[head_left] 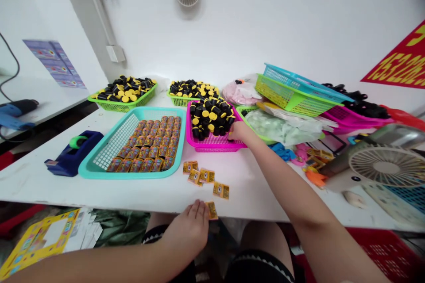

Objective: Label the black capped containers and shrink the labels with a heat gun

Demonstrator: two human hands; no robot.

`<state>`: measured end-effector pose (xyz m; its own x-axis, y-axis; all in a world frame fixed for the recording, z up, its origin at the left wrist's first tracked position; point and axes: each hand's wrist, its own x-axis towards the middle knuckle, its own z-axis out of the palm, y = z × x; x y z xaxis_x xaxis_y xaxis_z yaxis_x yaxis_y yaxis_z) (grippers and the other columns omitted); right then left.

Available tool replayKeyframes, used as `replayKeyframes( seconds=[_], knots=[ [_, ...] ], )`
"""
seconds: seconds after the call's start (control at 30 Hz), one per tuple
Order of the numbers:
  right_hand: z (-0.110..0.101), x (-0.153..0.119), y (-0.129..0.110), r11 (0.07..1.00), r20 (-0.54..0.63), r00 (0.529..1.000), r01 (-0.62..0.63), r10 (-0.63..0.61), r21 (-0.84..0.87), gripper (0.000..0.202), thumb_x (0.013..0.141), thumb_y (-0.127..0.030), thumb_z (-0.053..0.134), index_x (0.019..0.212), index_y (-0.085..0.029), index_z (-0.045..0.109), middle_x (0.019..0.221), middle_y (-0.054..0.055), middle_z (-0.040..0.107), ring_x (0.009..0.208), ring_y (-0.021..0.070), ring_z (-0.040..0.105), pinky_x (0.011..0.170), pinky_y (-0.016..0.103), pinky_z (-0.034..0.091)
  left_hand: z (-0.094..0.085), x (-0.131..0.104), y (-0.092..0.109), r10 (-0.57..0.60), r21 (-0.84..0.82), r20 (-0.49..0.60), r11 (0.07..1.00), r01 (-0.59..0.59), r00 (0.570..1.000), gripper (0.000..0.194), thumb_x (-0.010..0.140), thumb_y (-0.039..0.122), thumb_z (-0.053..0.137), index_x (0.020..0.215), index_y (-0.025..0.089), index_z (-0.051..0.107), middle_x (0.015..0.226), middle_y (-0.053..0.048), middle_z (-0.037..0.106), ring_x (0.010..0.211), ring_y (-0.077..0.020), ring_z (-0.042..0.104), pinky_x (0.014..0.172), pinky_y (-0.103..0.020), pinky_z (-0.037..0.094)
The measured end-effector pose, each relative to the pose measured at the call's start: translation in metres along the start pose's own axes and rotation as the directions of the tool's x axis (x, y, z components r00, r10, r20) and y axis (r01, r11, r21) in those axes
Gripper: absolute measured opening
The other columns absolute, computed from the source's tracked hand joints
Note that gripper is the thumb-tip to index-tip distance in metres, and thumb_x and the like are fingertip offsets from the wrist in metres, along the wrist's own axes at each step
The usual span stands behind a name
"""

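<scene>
At the table's front edge my left hand (193,224) is closed, its fingers together against a small yellow printed label (211,211). My right hand (240,132) reaches into the right side of the pink basket (215,145). Its fingers are pinched around a small black canister, mostly hidden under them. Many black canisters with yellow caps (212,116) are heaped in that basket. Several loose yellow labels (206,175) lie on the table between my hands. To the left, a turquoise basket (133,175) holds rows of canisters wrapped in printed labels (152,143).
A blue tape dispenser (75,152) stands at the left. Green baskets (124,105) of canisters line the wall. On the right are stacked baskets (292,95), plastic bags (272,124) and a fan (387,166). Printed sheets (49,239) lie below the table at left.
</scene>
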<state>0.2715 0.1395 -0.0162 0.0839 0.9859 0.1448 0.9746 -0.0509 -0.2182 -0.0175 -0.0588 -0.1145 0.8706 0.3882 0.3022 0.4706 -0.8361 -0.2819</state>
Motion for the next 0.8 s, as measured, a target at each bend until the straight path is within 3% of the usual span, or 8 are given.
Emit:
replayKeyframes(
  seconds=[0.07, 0.13, 0.23, 0.3, 0.43, 0.57, 0.7, 0.8],
  knots=[
    [-0.004, -0.012, 0.005, 0.999, -0.055, 0.998, -0.027, 0.028, 0.023, 0.022, 0.061, -0.026, 0.07, 0.081, -0.016, 0.067, 0.073, 0.007, 0.067, 0.073, 0.0239, 0.064, 0.066, 0.032, 0.05, -0.013, 0.005, -0.013, 0.037, -0.032, 0.041, 0.999, -0.036, 0.998, 0.037, 0.084, 0.004, 0.042, 0.114, 0.005, 0.064, 0.113, -0.019, 0.068, 0.102, -0.0241, 0.067, 0.083, -0.033, 0.055],
    [-0.003, -0.026, 0.008, 0.995, -0.233, 0.972, 0.001, 0.022, 0.096, 0.026, 0.066, -0.027, 0.066, 0.09, -0.016, 0.065, 0.083, 0.008, 0.066, 0.08, 0.0239, 0.063, 0.073, 0.034, 0.051, -0.022, 0.014, -0.028, 0.075, -0.046, 0.031, 0.996, -0.073, 0.997, 0.04, 0.085, 0.002, 0.04, 0.119, 0.004, 0.06, 0.119, -0.02, 0.065, 0.109, -0.0238, 0.064, 0.088, -0.034, 0.053],
    [0.006, -0.046, 0.01, 0.958, -0.537, 0.843, 0.133, 0.025, 0.253, 0.026, 0.072, -0.026, 0.06, 0.096, -0.016, 0.061, 0.093, 0.009, 0.062, 0.081, 0.0211, 0.06, 0.076, 0.035, 0.052, -0.022, 0.034, -0.045, 0.068, -0.057, 0.024, 0.996, -0.067, 0.997, 0.04, 0.085, 0.001, 0.04, 0.121, 0.002, 0.058, 0.123, -0.021, 0.062, 0.113, -0.0261, 0.062, 0.091, -0.037, 0.052],
    [0.013, -0.058, 0.01, 0.916, -0.618, 0.784, 0.201, 0.062, 0.347, 0.026, 0.076, -0.027, 0.057, 0.099, -0.016, 0.059, 0.097, 0.01, 0.059, 0.077, 0.0188, 0.059, 0.072, 0.034, 0.054, -0.016, 0.046, -0.049, 0.015, -0.103, 0.119, 0.995, -0.003, 0.993, 0.037, 0.084, 0.0, 0.04, 0.116, 0.002, 0.06, 0.119, -0.021, 0.065, 0.109, -0.0269, 0.064, 0.088, -0.038, 0.053],
    [0.02, -0.07, 0.015, 0.856, -0.64, 0.762, 0.261, 0.101, 0.447, 0.025, 0.078, -0.028, 0.058, 0.101, -0.018, 0.058, 0.102, 0.01, 0.057, 0.081, 0.0195, 0.059, 0.072, 0.035, 0.056, -0.009, 0.056, -0.051, -0.028, -0.23, 0.337, 0.967, 0.111, 0.941, 0.034, 0.085, 0.0, 0.039, 0.107, 0.008, 0.064, 0.118, -0.018, 0.066, 0.109, -0.0243, 0.064, 0.09, -0.036, 0.052],
    [0.021, -0.072, 0.018, 0.822, -0.62, 0.781, 0.299, 0.081, 0.485, 0.024, 0.078, -0.028, 0.06, 0.101, -0.02, 0.058, 0.104, 0.009, 0.057, 0.081, 0.0185, 0.061, 0.074, 0.036, 0.058, -0.019, 0.063, -0.056, -0.065, -0.231, 0.372, 0.96, 0.16, 0.926, 0.035, 0.086, 0.0, 0.038, 0.105, 0.01, 0.066, 0.113, -0.016, 0.069, 0.103, -0.0242, 0.066, 0.091, -0.038, 0.052],
    [0.02, -0.073, 0.014, 0.799, -0.652, 0.757, 0.372, 0.033, 0.473, 0.021, 0.079, -0.027, 0.06, 0.099, -0.02, 0.059, 0.103, 0.009, 0.056, 0.084, 0.0178, 0.06, 0.073, 0.033, 0.058, -0.026, 0.065, -0.051, -0.036, -0.174, 0.305, 0.98, 0.093, 0.952, 0.035, 0.09, 0.006, 0.04, 0.118, 0.009, 0.061, 0.123, -0.018, 0.063, 0.113, -0.027, 0.062, 0.093, -0.041, 0.051],
    [0.019, -0.076, 0.01, 0.792, -0.659, 0.752, 0.402, 0.002, 0.46, 0.02, 0.079, -0.025, 0.06, 0.098, -0.019, 0.058, 0.102, 0.008, 0.057, 0.086, 0.0178, 0.06, 0.075, 0.032, 0.058, -0.018, 0.05, -0.035, 0.036, -0.143, 0.183, 0.99, -0.009, 0.983, 0.041, 0.094, 0.027, 0.047, 0.129, 0.007, 0.054, 0.135, -0.018, 0.054, 0.126, -0.0291, 0.051, 0.101, -0.043, 0.046]
  ],
)
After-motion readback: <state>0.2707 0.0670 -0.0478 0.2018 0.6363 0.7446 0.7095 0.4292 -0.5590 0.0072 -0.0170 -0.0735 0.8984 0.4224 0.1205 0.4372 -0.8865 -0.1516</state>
